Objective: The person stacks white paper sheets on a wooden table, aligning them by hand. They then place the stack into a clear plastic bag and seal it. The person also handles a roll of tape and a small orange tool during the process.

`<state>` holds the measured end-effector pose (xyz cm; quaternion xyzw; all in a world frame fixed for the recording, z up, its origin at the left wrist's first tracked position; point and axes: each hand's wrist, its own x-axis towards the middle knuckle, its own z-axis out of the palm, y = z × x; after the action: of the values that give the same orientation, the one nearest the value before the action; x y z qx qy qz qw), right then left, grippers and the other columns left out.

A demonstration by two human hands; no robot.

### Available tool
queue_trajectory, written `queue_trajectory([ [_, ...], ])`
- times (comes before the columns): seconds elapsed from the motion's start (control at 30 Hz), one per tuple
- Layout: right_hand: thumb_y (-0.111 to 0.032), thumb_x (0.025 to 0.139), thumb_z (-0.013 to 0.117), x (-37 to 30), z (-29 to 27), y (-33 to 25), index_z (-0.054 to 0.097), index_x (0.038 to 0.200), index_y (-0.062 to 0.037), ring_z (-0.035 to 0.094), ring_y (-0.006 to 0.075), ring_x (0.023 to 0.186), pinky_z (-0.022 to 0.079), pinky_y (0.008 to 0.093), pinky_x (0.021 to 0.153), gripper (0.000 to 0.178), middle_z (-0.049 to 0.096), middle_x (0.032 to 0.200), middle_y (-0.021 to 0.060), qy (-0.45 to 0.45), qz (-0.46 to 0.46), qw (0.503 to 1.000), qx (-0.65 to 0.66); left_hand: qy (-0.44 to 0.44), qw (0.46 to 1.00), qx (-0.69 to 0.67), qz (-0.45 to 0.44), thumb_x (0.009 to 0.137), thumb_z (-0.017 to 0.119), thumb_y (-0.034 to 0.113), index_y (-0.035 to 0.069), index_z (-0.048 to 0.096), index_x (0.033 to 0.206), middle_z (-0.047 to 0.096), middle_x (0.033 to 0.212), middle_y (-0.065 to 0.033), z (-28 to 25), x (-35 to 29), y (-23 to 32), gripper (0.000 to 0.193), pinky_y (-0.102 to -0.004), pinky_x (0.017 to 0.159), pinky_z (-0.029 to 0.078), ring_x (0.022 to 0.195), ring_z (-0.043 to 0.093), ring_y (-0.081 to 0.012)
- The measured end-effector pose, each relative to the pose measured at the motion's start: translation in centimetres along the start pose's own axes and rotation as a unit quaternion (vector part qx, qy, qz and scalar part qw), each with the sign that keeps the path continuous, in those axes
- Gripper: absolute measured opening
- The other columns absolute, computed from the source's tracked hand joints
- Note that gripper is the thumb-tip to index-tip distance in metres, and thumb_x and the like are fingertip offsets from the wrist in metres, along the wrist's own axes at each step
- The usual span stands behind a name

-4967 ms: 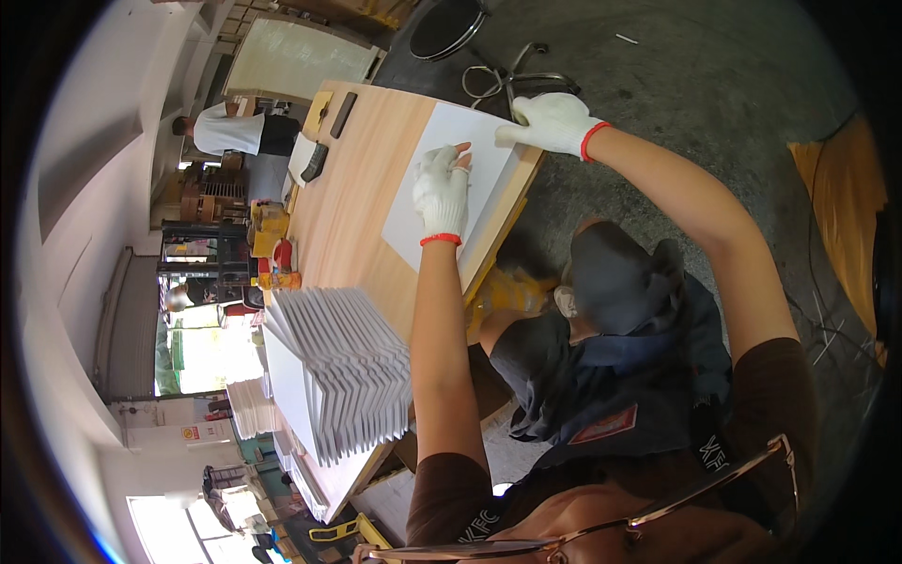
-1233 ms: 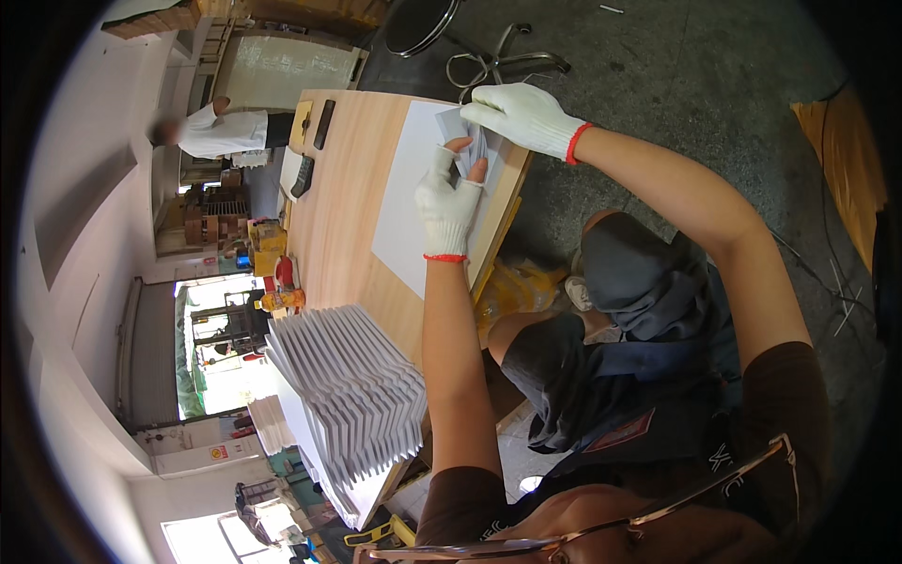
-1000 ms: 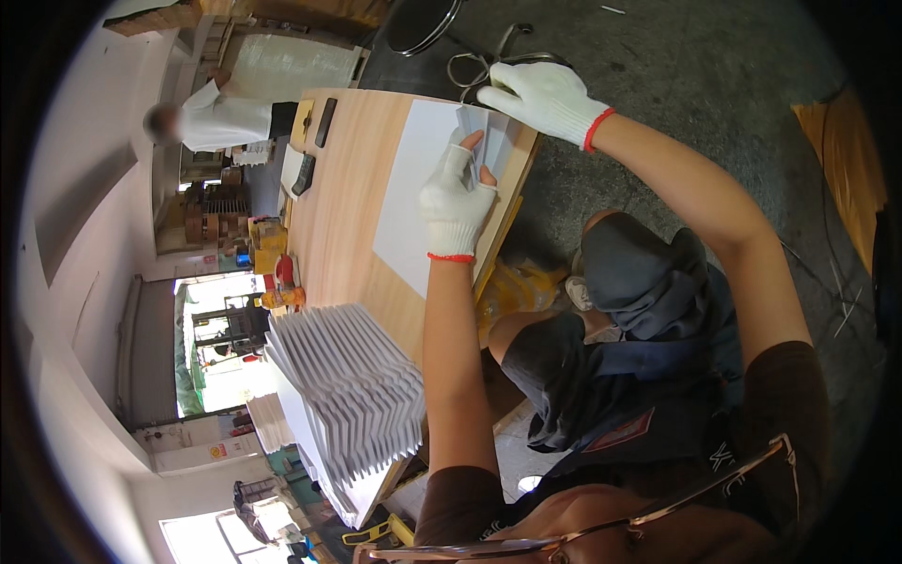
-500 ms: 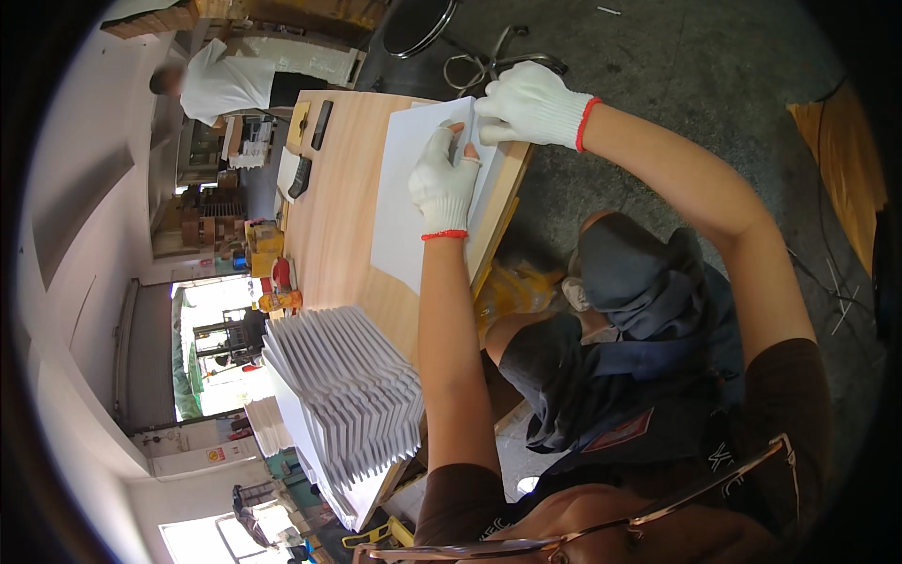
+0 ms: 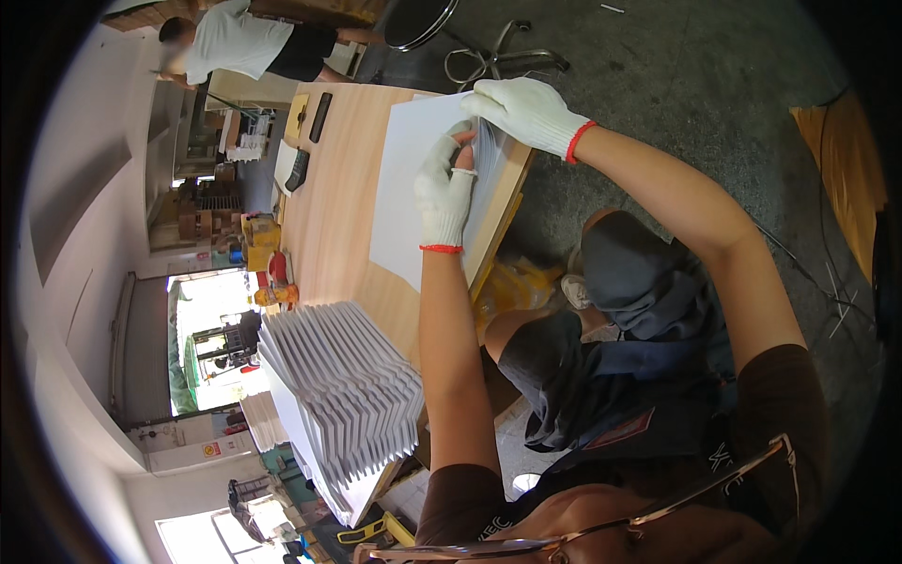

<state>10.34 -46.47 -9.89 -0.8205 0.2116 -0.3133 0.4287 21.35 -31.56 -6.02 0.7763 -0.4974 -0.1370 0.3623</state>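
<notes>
A white sheet of card [image 5: 406,179] lies on the wooden table [image 5: 334,226], its right edge raised and folded over. My left hand [image 5: 443,188], in a white knit glove with a red cuff, presses on the sheet near the fold with the fingers curled. My right hand [image 5: 524,111], gloved the same way, grips the sheet's lifted far right edge and bends it up. Both forearms are bare. A tall fanned stack of folded white pieces [image 5: 336,399] stands on the table near me, left of my left arm.
Another person [image 5: 244,42] in a white shirt bends at the table's far end. A black remote-like object [image 5: 320,117] and a dark tool [image 5: 298,169] lie on the far tabletop. A stool [image 5: 442,23] stands on the grey floor beyond. My knees are under the table edge.
The right edge of the sheet has been lifted and folded over by my right hand. My left hand slid toward the fold. The person at the far end moved right along the table.
</notes>
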Motion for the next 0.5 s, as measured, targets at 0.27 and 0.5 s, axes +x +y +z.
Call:
queue_trajectory([
  [0.27, -0.045, 0.095, 0.039, -0.25, 0.36, 0.59, 0.063, 0.095, -0.0097, 0.063, 0.0331, 0.078, 0.046, 0.0433, 0.071, 0.043, 0.064, 0.080, 0.0142, 0.021, -0.023, 1.000, 0.005, -0.010, 0.997, -0.080, -0.022, 0.082, 0.071, 0.005, -0.001, 0.061, 0.115, 0.060, 0.130, -0.0162, 0.39, 0.09, -0.52, 0.035, -0.0320, 0.097, 0.047, 0.119, 0.059, -0.0246],
  [0.5, -0.045, 0.096, 0.037, -0.42, -0.14, -0.02, 0.061, 0.093, -0.0093, 0.063, 0.0345, 0.081, 0.047, 0.0457, 0.073, 0.043, 0.065, 0.081, 0.0144, 0.006, -0.009, 1.000, -0.005, 0.004, 0.998, -0.064, 0.009, 0.085, 0.068, 0.008, 0.001, 0.061, 0.119, 0.062, 0.126, -0.0164, 0.22, 0.00, -0.61, 0.035, -0.0325, 0.096, 0.047, 0.117, 0.060, -0.0240],
])
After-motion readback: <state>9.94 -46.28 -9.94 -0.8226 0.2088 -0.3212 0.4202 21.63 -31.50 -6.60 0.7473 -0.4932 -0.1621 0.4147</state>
